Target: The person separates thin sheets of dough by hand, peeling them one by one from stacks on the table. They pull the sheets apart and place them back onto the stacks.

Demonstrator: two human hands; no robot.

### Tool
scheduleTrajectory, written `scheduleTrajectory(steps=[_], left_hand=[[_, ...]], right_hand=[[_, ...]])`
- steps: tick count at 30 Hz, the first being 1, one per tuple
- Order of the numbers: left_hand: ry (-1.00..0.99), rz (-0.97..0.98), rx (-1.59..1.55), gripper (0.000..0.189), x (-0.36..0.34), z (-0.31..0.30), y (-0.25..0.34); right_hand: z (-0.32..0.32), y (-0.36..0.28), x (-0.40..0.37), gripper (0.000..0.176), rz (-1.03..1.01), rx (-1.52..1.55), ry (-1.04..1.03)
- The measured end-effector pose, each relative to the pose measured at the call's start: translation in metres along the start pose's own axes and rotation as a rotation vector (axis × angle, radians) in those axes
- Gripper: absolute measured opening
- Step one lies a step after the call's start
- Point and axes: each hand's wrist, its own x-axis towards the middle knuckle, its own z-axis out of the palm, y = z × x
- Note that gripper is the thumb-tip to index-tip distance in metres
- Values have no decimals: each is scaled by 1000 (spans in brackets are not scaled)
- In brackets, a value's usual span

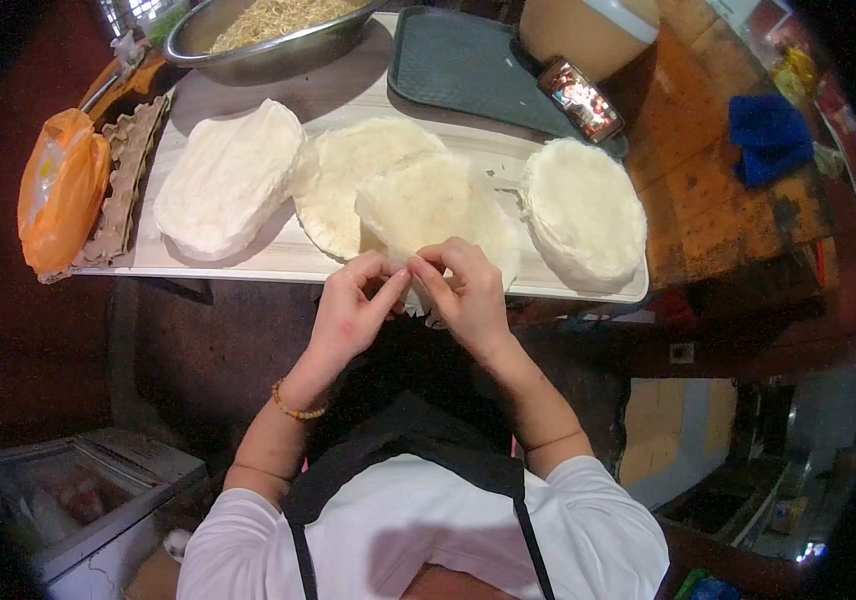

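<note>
My left hand [353, 300] and my right hand [466, 295] meet at the near edge of the board, thumbs and fingertips pinched together. Between them they hold the edge of a thin, pale, round spring roll wrapper [423, 200], its far part raised over other sheets. Loose spring roll wrappers [333, 185] lie spread flat beneath and to the left of it. Further left is a thick folded stack of wrappers [228, 180]. To the right sits a round stack of wrappers [585, 210]. My curled fingers are partly hidden behind the thumbs.
A metal bowl [188, 50] of shredded pale filling stands at the back left of the white board [288, 262]. Behind are a dark tray [458, 60], a propped phone [583, 100] and a tan container [588, 40]. An orange bag [63, 190], egg carton [128, 180] and blue cloth [768, 135] lie at the sides.
</note>
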Motion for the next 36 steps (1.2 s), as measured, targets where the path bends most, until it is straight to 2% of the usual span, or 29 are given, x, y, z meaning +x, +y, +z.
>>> scheduleTrajectory(steps=[5,11,24,27,29,32,36], left_hand=[[66,-56,-16,18,-4,0,3],[95,-105,-49,18,-5,-5,0],[119,-181,-42,18,-8,-11,1],[116,-131,82,18,-7,-11,8],[199,106,535,17,-1,-10,25],[284,105,629,21,15,-5,45],[264,166,672,23,31,-10,35]], right_hand=[[3,3,-2,13,155,87,45],[-1,7,5,14,213,83,104],[-12,26,13,15,217,35,236],[-18,24,13,16,244,23,184],[-21,21,13,16,255,44,89],[-22,20,9,16,260,63,-28],[-22,18,14,18,186,-7,-109]])
